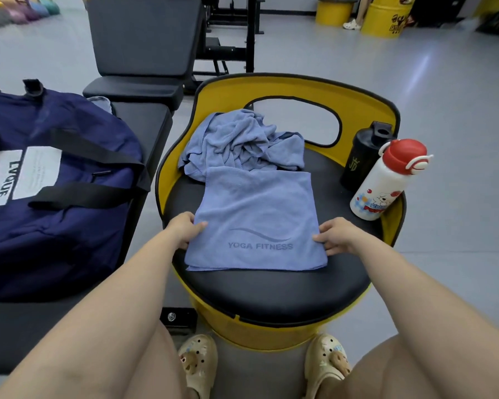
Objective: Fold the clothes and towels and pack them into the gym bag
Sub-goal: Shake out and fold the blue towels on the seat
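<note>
L hand [183,230] & R hand [333,236] pinch the folded towel's [257,220] side edges; lifting unevenly could spill the layers open — crumpled towel [239,141] behind might snag.

My left hand [182,230] and right hand [336,236] pinch the side edges of a folded blue towel [257,220] on a yellow chair [366,110]. A crumpled towel [242,139] lies behind it. The navy gym bag [55,182] sits on the bench [144,119] to my left.

Two blue towels [257,214] [242,139], one navy gym bag [55,182], and two bottles [363,156] [386,182] are counted.
</note>
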